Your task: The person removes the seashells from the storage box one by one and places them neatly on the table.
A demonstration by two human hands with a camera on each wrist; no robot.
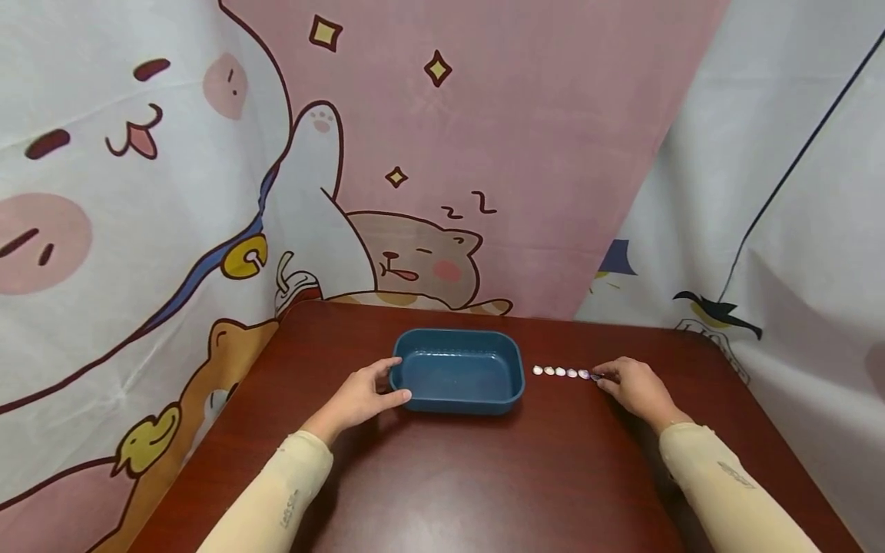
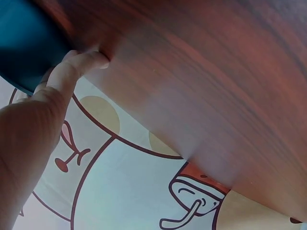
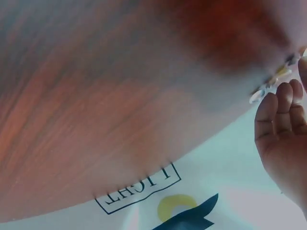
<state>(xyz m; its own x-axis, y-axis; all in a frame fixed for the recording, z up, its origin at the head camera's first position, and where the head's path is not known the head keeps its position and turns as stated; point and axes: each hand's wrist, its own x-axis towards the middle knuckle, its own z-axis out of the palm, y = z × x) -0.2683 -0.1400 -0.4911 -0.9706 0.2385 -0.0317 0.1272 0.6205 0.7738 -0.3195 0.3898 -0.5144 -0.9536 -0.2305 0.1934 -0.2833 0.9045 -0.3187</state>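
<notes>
A blue rectangular basin [image 1: 456, 407] stands on the table. At its left end my left hand [image 1: 365, 393] touches the rim, thumb by the near corner and fingers farther back. The left wrist view shows the same left hand [image 2: 53, 91] against the basin's wall [image 2: 29, 43]. Right of the basin lies a straight row of several small, pale, shell-like pieces [image 1: 560, 372] with purplish tints. Over the row's right end, my right hand [image 1: 636, 386] pinches a darker shell-like piece [image 1: 598, 377] between thumb and fingertips. Part of the row [image 3: 273, 81] appears beside the right hand [image 3: 285, 129] in the right wrist view.
The reddish-brown wooden table [image 1: 512, 476] reaches back to a pink and white cartoon cloth [image 1: 539, 153], which also hangs along both sides. Pale sleeves [image 1: 280, 484] cover both forearms.
</notes>
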